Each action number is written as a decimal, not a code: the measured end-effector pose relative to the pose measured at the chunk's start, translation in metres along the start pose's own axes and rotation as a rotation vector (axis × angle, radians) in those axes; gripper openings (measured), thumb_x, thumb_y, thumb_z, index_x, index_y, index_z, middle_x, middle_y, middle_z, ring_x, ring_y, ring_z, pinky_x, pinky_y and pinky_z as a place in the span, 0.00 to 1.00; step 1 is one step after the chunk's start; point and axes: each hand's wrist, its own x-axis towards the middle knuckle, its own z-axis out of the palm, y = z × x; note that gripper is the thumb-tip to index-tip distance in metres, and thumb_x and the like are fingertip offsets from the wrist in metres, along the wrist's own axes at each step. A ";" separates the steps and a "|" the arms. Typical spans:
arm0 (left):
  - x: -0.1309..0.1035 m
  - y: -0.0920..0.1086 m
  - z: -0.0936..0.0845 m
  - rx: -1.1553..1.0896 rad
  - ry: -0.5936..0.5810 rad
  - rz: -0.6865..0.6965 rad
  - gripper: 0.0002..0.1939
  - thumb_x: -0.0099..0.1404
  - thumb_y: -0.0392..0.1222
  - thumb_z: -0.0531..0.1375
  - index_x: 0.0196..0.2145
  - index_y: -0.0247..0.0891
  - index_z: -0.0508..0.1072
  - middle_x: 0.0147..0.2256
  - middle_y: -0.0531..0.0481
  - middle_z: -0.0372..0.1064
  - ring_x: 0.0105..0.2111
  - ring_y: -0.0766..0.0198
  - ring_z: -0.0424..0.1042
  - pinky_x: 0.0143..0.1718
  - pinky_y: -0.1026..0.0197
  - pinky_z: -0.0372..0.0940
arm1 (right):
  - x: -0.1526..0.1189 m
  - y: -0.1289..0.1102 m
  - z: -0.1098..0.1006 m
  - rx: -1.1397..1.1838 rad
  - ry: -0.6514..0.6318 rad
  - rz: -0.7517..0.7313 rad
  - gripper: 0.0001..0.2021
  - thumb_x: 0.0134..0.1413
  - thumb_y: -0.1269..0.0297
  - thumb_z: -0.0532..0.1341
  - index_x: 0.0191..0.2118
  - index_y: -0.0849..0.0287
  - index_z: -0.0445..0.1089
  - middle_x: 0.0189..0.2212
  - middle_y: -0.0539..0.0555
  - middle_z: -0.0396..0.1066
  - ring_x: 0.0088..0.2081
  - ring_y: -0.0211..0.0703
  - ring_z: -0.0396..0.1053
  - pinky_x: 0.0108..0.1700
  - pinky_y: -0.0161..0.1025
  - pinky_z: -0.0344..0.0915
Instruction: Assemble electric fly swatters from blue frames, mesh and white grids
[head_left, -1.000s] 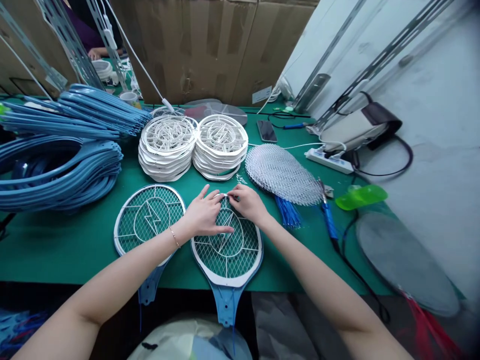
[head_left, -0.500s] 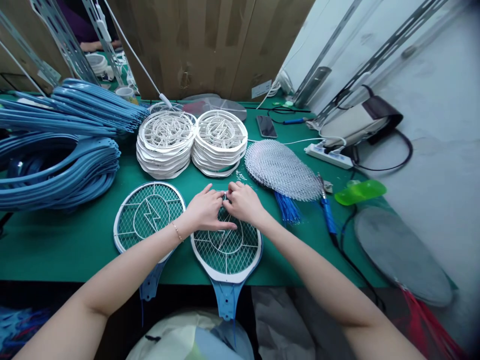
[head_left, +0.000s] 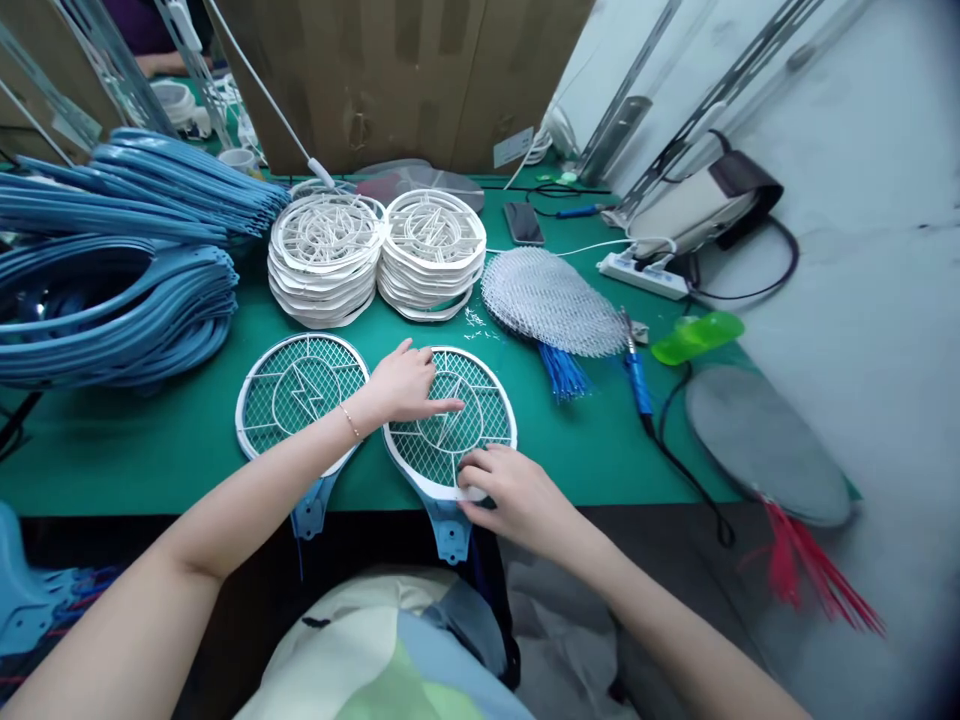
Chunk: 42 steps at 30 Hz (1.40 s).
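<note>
Two mosquito swatter heads with blue frames, white covers, wire mesh and a lightning-bolt motif lie side by side at the table's front edge. My left hand [head_left: 409, 385] rests on the upper left of the right swatter head [head_left: 435, 455], its thumb stretched across the mesh and the other fingers lying on the rim. At the lower right of that same head, my right hand [head_left: 517, 495] has its fingers bent over the rim, with the thumb by the neck. Under my left forearm is the left swatter head [head_left: 262, 400], partly covered.
White covers [head_left: 326, 265] stand in two stacks behind the swatters. Blue frames [head_left: 112, 300] are piled left. To the right lie mesh sheets [head_left: 555, 300], blue wires [head_left: 561, 372], a soldering iron [head_left: 637, 385], a power strip [head_left: 645, 273] and grey mesh [head_left: 765, 440] with red wires. A cardboard box [head_left: 405, 80] stands behind.
My right hand has moved from the top of the right swatter head down to its lower right rim. My left hand stays near the upper left rim. The view has shifted slightly.
</note>
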 end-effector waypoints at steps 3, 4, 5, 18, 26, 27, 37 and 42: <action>-0.022 0.011 -0.011 -0.098 0.002 0.009 0.40 0.69 0.66 0.52 0.66 0.32 0.60 0.67 0.36 0.56 0.66 0.47 0.56 0.68 0.43 0.41 | 0.004 0.005 -0.010 0.136 -0.049 0.001 0.04 0.60 0.65 0.65 0.35 0.55 0.70 0.33 0.49 0.75 0.37 0.41 0.72 0.50 0.42 0.63; -0.031 0.016 -0.014 -0.126 -0.002 0.012 0.40 0.69 0.63 0.54 0.68 0.34 0.57 0.68 0.38 0.54 0.67 0.48 0.54 0.69 0.43 0.41 | 0.005 0.006 -0.012 0.145 -0.055 0.004 0.04 0.61 0.64 0.65 0.34 0.55 0.70 0.33 0.48 0.75 0.37 0.41 0.72 0.53 0.44 0.62; -0.041 0.020 -0.017 -0.143 -0.013 0.018 0.38 0.68 0.59 0.56 0.68 0.35 0.56 0.68 0.39 0.54 0.68 0.49 0.53 0.69 0.43 0.41 | 0.005 0.005 -0.012 0.133 -0.056 0.006 0.05 0.61 0.64 0.65 0.34 0.55 0.70 0.33 0.48 0.75 0.37 0.41 0.72 0.56 0.46 0.60; -0.139 0.070 0.050 -0.219 0.523 -0.013 0.13 0.68 0.46 0.62 0.46 0.35 0.74 0.45 0.39 0.77 0.48 0.49 0.76 0.56 0.44 0.68 | -0.010 0.006 -0.013 0.236 -0.006 0.044 0.06 0.66 0.59 0.60 0.39 0.53 0.66 0.46 0.52 0.75 0.51 0.46 0.72 0.68 0.57 0.51; -0.132 0.081 0.065 -0.282 0.381 -0.164 0.20 0.68 0.48 0.60 0.53 0.35 0.72 0.55 0.39 0.72 0.57 0.46 0.70 0.63 0.37 0.58 | -0.012 0.001 0.005 0.186 0.126 0.040 0.05 0.63 0.61 0.63 0.41 0.54 0.72 0.46 0.53 0.76 0.48 0.45 0.75 0.70 0.64 0.40; -0.133 0.081 0.063 -0.287 0.375 -0.173 0.20 0.68 0.47 0.60 0.54 0.35 0.72 0.55 0.39 0.72 0.57 0.46 0.70 0.63 0.36 0.58 | -0.013 0.000 0.006 0.184 0.128 0.043 0.05 0.63 0.61 0.63 0.42 0.54 0.73 0.46 0.53 0.76 0.47 0.45 0.75 0.70 0.64 0.38; -0.133 0.066 0.038 -0.375 0.580 -0.074 0.06 0.69 0.37 0.56 0.38 0.38 0.73 0.37 0.45 0.77 0.41 0.56 0.77 0.49 0.50 0.71 | -0.015 -0.012 0.019 0.017 0.190 0.081 0.09 0.66 0.65 0.59 0.45 0.52 0.78 0.48 0.54 0.76 0.48 0.48 0.74 0.68 0.69 0.43; -0.099 0.065 0.019 -0.265 0.262 -0.074 0.16 0.65 0.43 0.62 0.49 0.36 0.72 0.51 0.39 0.71 0.50 0.48 0.72 0.51 0.47 0.69 | -0.016 -0.014 0.026 0.030 0.233 0.141 0.08 0.65 0.65 0.62 0.43 0.50 0.79 0.46 0.53 0.77 0.46 0.47 0.74 0.68 0.70 0.41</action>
